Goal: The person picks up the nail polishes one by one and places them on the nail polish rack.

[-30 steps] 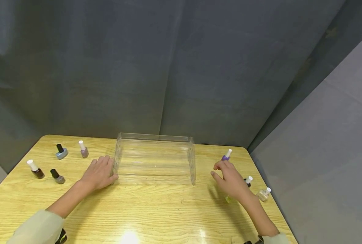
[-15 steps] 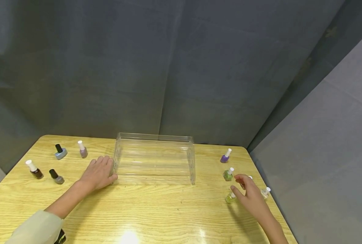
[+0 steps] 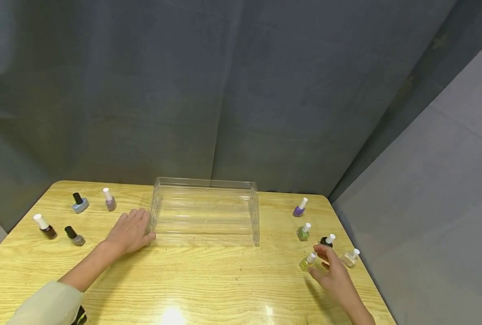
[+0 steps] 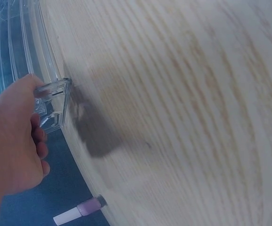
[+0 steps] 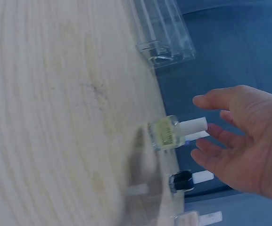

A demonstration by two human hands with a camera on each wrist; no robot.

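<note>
A clear plastic rack (image 3: 206, 221) stands at the back middle of the wooden table. My left hand (image 3: 129, 232) grips its left side panel; in the left wrist view the thumb lies over the panel's edge and the fingers curl on the outer side. At the right, my right hand (image 3: 333, 275) is beside a yellow-green nail polish bottle (image 3: 305, 263) with a white cap. In the right wrist view its thumb and fingers are spread around the level of the white cap (image 5: 193, 125), holding nothing.
Near the right hand stand purple (image 3: 298, 211), green (image 3: 303, 233), black (image 3: 326, 241) and clear-beige (image 3: 349, 258) polish bottles. On the left are light blue (image 3: 80, 206), mauve (image 3: 110, 204), dark brown (image 3: 49, 232) and grey (image 3: 78, 240) ones. A dark curtain (image 3: 208, 90) hangs behind the table.
My right hand has moved from near the purple bottle toward the front right, down to the yellow-green bottle. The left hand stays on the rack.
</note>
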